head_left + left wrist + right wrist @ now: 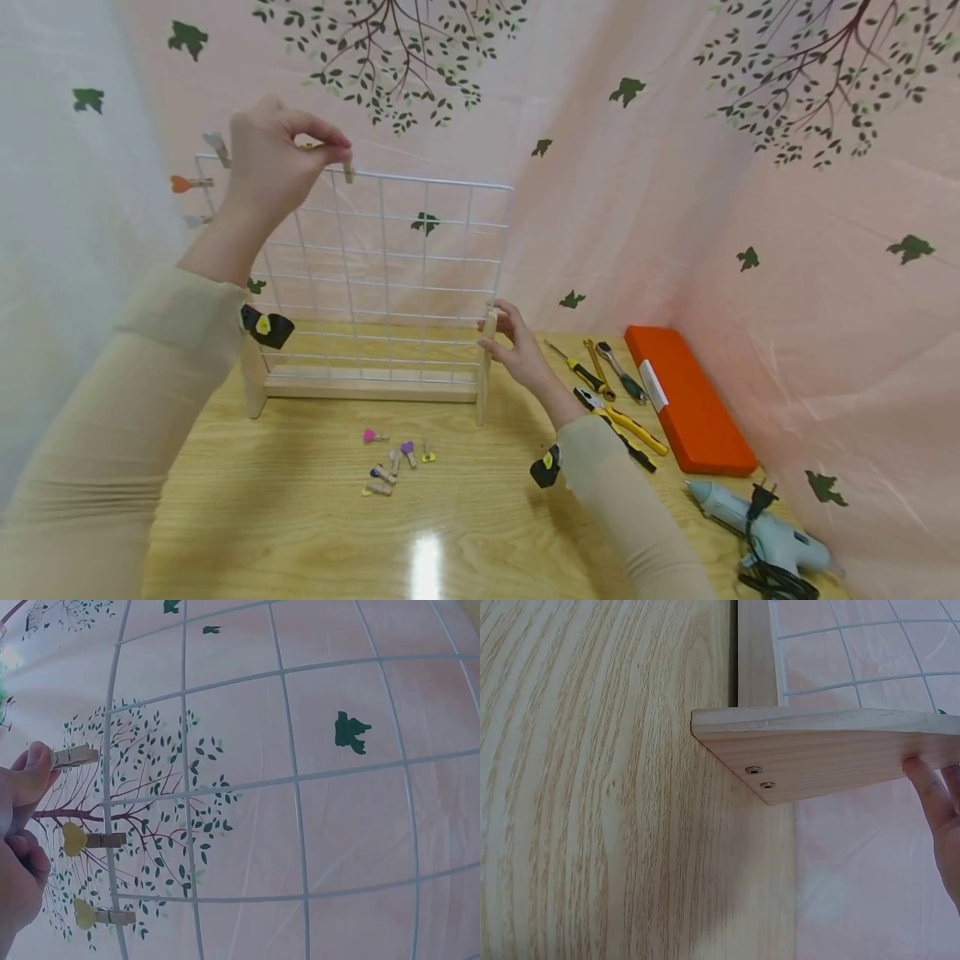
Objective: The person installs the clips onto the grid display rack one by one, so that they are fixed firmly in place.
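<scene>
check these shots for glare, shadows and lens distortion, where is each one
Head view: glare on the table near the bottom edge, soft shadows left and right of it; left wrist view: bluish cast, the outer wire of the wire grid bows, likely lens distortion; right wrist view: soft shadow on the tabletop below the wooden side support.
</scene>
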Demonstrator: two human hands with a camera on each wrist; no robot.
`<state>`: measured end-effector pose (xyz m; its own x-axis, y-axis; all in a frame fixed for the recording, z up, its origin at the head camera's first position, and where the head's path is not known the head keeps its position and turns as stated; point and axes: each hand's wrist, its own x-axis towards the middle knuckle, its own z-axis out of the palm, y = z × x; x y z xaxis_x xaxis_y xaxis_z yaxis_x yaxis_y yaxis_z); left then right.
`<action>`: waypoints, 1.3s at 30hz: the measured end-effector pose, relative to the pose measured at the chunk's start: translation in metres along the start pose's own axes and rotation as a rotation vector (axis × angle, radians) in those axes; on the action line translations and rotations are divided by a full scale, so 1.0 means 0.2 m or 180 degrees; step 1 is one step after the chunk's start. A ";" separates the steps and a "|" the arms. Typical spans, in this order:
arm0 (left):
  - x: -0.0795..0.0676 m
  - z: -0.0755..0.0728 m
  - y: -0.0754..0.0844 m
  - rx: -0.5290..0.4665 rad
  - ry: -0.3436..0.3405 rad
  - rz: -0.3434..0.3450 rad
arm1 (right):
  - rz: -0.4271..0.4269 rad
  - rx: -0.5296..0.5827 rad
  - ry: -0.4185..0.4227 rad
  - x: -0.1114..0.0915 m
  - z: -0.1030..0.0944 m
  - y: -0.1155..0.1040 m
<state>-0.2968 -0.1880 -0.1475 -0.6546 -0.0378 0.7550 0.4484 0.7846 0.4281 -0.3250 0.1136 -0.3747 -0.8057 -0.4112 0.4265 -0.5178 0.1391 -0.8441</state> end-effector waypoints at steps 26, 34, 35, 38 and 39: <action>0.01 0.06 0.00 0.0328 -0.0012 0.0523 | -0.0097 -0.0005 -0.0025 0.00 0.00 0.01; -0.21 0.05 -0.03 -0.0054 0.0141 0.1159 | -0.0077 -0.0023 -0.0028 0.00 0.01 0.00; -0.25 0.06 -0.04 -0.0061 0.0081 0.1170 | -0.0070 -0.0022 -0.0025 0.00 0.01 0.00; -0.39 0.11 -0.10 -0.0063 -0.0226 0.1113 | -0.0046 -0.0026 -0.0008 0.00 0.01 0.00; -0.45 0.13 -0.12 -0.0051 -0.0358 0.1070 | -0.0029 -0.0027 -0.0002 0.00 0.01 0.00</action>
<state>-0.2651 -0.1872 -0.2380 -0.5314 0.2900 0.7960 0.6591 0.7318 0.1734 -0.3245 0.1118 -0.3744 -0.8008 -0.4129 0.4338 -0.5274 0.1430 -0.8375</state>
